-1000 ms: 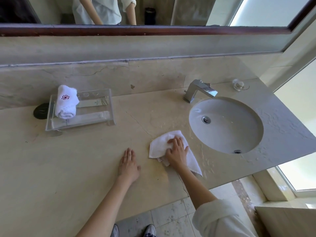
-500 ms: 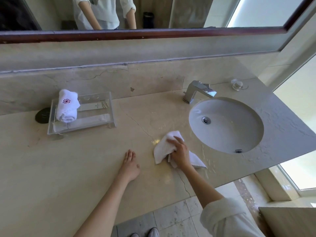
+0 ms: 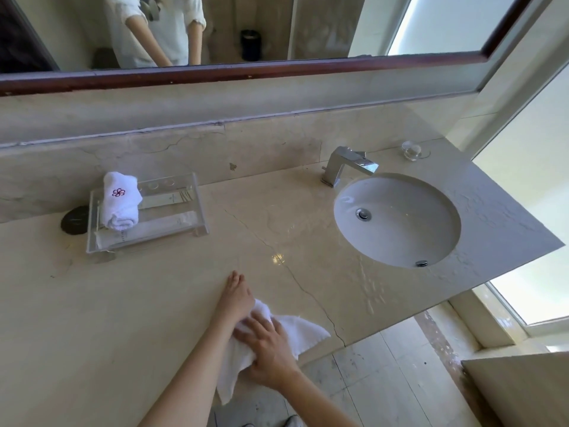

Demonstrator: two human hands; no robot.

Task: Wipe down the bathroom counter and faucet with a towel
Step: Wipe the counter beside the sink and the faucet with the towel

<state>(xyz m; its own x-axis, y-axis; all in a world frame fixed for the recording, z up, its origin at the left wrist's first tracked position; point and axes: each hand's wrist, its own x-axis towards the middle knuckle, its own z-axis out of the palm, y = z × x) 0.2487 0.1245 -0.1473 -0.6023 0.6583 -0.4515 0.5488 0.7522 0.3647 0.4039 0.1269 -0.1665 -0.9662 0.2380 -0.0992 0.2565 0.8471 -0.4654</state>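
A white towel point(image 3: 303, 332) lies at the front edge of the beige marble counter point(image 3: 154, 288), one end hanging over the edge. My right hand point(image 3: 264, 349) lies on top of it with its fingers spread over the cloth. My left hand point(image 3: 235, 295) rests flat on the counter just behind the towel, touching its upper edge. The chrome faucet point(image 3: 346, 164) stands at the back of the round white sink point(image 3: 397, 220), far to the right of both hands. Wet streaks shine on the counter between the sink and the front edge.
A clear acrylic tray point(image 3: 184, 208) at the back left holds a rolled white towel point(image 3: 120, 200) and flat packets. A dark round disc point(image 3: 75, 219) lies left of it. A small glass dish point(image 3: 411, 150) sits right of the faucet. A mirror runs along the wall.
My right hand has dragged the towel from beside the sink down and left to the counter's front edge, next to my left hand. The left hand has stayed in place.
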